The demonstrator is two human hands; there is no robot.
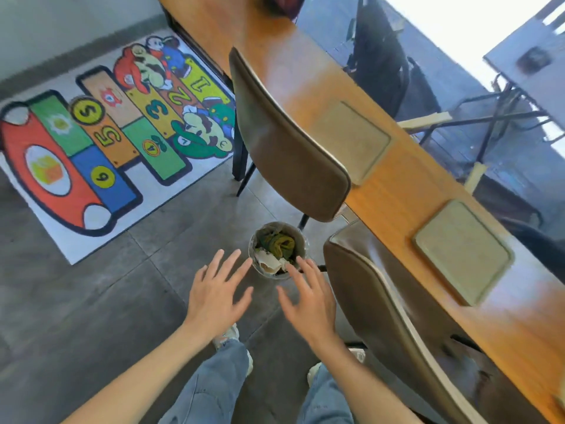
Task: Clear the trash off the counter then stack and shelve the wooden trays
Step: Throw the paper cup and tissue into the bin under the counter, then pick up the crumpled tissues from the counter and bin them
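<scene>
A small round trash bin (301,240) stands on the floor between two chairs, holding crumpled paper and greenish scraps (276,249). My left hand (217,296) hovers just left of the bin, fingers spread and empty. My right hand (308,296) hovers at the bin's near rim, also spread and empty. Two flat rectangular trays lie on the long wooden counter (305,62): a far tray (351,140) and a near tray (463,250). Both trays look bare.
Two brown padded chairs (284,139) (394,316) stand pushed against the counter's near side. A colourful numbered play mat (91,148) lies on the grey tiled floor at left. My legs in jeans show at the bottom. Beyond the counter is a window with outdoor furniture.
</scene>
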